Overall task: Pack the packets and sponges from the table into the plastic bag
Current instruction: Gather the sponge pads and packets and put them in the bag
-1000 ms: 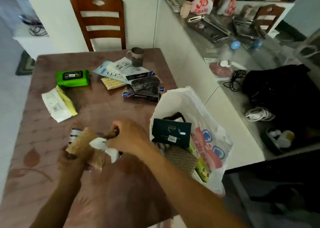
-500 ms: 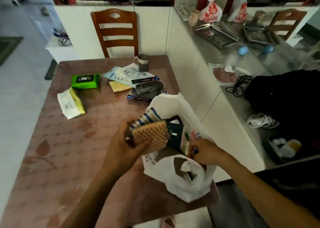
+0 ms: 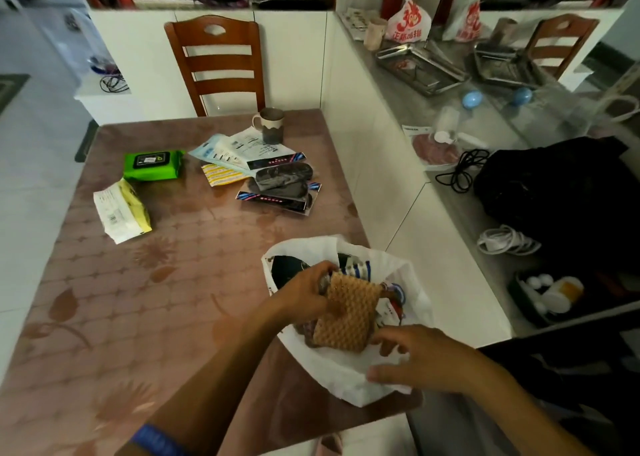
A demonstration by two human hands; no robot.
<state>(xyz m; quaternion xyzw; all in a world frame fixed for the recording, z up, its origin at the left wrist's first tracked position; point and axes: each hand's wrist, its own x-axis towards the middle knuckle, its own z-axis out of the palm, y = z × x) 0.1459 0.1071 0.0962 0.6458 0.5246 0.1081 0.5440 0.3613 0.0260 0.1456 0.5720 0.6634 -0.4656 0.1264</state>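
Note:
A white plastic bag [image 3: 349, 376] stands open at the table's near right edge with several items inside. My left hand [image 3: 304, 291] grips a tan waffle-textured sponge [image 3: 348, 315] and holds it down inside the bag's mouth. My right hand [image 3: 420, 360] pinches the bag's near rim. Farther back on the table lie a green wipes packet [image 3: 152, 164], a white and yellow packet [image 3: 121, 211], a yellow striped packet [image 3: 221, 175], white and blue packets [image 3: 232, 150] and dark packets [image 3: 282, 185].
A mug [image 3: 272, 125] stands at the table's far edge in front of a wooden chair [image 3: 216, 64]. To the right runs a grey counter [image 3: 450, 192] with trays, cables, a black bag [image 3: 561, 192] and red-printed bags.
My left hand carried the sponge from the table's near left over to the bag and lowered it inside. My right hand moved to the bag's near rim and took hold of it.

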